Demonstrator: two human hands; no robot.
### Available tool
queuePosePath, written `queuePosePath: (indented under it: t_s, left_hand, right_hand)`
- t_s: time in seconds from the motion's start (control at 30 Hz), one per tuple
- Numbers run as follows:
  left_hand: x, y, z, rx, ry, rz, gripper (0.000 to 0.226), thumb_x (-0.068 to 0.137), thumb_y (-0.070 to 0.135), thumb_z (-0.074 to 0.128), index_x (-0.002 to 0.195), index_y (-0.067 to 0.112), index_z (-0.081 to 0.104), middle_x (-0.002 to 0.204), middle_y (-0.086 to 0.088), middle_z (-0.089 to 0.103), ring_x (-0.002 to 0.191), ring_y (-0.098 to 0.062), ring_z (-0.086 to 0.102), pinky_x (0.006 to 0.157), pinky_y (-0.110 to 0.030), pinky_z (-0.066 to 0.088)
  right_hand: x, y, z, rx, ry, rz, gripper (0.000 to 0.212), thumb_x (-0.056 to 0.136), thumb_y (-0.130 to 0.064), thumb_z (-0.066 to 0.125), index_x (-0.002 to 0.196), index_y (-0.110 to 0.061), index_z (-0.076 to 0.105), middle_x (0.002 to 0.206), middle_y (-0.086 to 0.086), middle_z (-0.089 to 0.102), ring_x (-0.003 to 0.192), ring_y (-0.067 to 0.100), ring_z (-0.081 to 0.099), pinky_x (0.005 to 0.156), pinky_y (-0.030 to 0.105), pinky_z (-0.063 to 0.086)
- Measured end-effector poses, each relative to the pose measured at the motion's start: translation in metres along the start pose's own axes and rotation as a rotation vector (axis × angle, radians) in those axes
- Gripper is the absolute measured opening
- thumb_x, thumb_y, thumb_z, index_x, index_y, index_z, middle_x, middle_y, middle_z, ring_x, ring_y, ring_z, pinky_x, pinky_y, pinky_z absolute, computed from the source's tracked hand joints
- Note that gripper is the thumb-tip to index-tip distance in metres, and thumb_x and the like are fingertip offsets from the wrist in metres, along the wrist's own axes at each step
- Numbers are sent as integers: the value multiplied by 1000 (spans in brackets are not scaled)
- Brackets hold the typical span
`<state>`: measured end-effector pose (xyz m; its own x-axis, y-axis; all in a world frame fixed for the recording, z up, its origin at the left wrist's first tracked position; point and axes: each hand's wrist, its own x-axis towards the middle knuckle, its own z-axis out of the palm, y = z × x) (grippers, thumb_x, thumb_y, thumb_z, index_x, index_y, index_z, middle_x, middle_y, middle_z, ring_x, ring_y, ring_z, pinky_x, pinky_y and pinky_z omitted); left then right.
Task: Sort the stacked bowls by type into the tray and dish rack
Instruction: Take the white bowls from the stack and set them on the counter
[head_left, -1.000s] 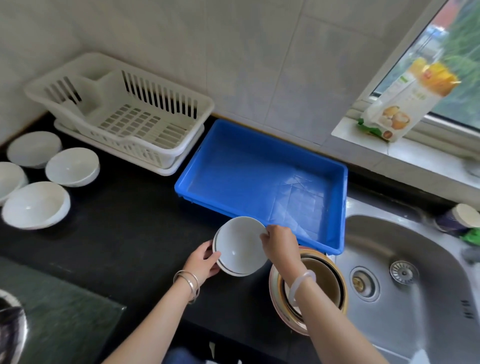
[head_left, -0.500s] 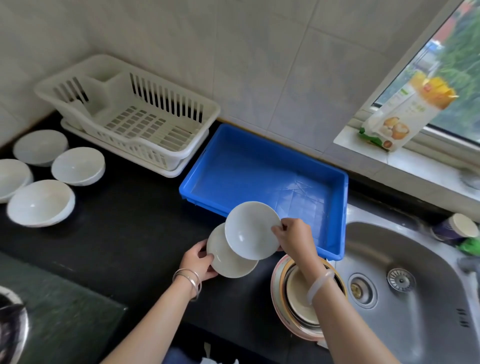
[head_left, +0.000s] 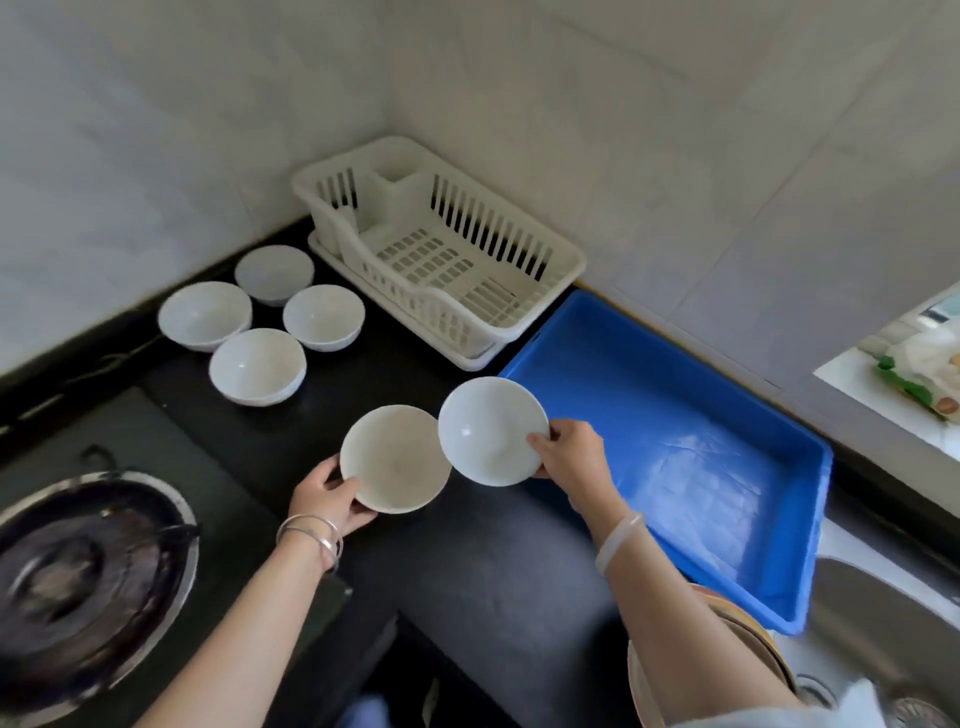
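Bowls were held one per hand above the black worktop (head_left: 483, 566); left hand (head_left: 332, 501) clamped on the cream bowl (head_left: 395, 460); right hand (head_left: 569, 452) clamped on the white bowl (head_left: 491, 431), its rim overlapping the cream one, beside the blue tray (head_left: 779, 613); dish rack (head_left: 563, 260) stood behind.

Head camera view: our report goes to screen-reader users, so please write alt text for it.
A person holds one white bowl in each hand, left hand and right hand, above a black counter. An empty blue tray and white dish rack sit behind; four white bowls stand left.
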<state>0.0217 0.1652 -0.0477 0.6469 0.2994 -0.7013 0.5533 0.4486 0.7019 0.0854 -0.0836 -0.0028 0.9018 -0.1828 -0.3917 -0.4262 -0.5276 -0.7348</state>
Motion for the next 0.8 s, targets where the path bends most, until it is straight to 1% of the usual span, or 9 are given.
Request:
queuePosePath:
  t_s: [0.07,0.13,0.2,0.27,0.33,0.47,0.57,0.67,0.8]
  left_hand:
    - [7,7,-16,-49,43,5,49,89,-7,44,135,12,43,131,-18,49,113,-43,53,81,-48,50]
    - [14,13,-31,-88,87,5,49,89,-7,44,134,13,44,133,-18,48,113,-43,53,81,-47,50]
    - [21,19,-42,-115,133,2,49,89,-7,44,134,13,44,135,-18,46,113,-44,53,79,-46,50]
    - [27,23,-51,-133,171,-1,49,88,-7,44,133,12,45,137,-17,45,113,-45,54,78,-45,50]
    - [33,27,-58,-168,194,-7,48,88,-8,44,132,12,46,137,-17,45,113,-46,53,80,-47,50]
    - [43,34,-66,-208,230,-8,47,88,-8,44,130,11,48,136,-17,46,112,-47,53,80,-46,50]
    - [48,35,-68,-227,234,-24,47,87,-8,43,130,11,47,136,-16,46,112,-47,53,82,-46,50]
    - [51,36,-68,-239,234,-46,48,87,-7,43,131,11,47,133,-18,48,112,-46,53,84,-47,51]
    - [53,36,-68,-275,236,-51,49,86,-7,43,131,13,48,120,-13,50,107,-44,54,79,-45,51]
  right_hand:
    - [9,-12,21,29,-41,-11,16,83,-10,57,68,-14,60,77,-1,63,67,13,64,61,34,62]
    - [19,-23,41,82,-83,1,16,85,-8,57,70,-13,60,82,0,61,71,14,63,53,26,59]
    - [28,-34,61,134,-116,24,12,86,-7,56,76,-11,61,85,0,59,74,14,62,49,21,56]
    - [37,-43,78,183,-126,48,6,86,-5,55,85,-7,61,88,0,56,77,15,60,47,21,55]
    - [46,-50,95,231,-124,77,7,86,-3,53,90,-5,59,95,4,55,85,22,60,46,21,55]
    - [58,-61,119,284,-113,133,8,87,-1,52,82,-6,56,105,11,54,94,27,57,42,19,53]
    - [67,-64,133,297,-119,174,10,87,0,51,83,-8,55,109,11,54,99,29,57,47,22,54]
    - [73,-65,144,293,-143,221,12,89,-1,51,98,-7,54,107,8,52,97,26,56,44,20,53]
    - [78,-64,153,292,-154,248,13,89,-3,53,100,-10,53,105,6,52,93,23,56,44,19,53]
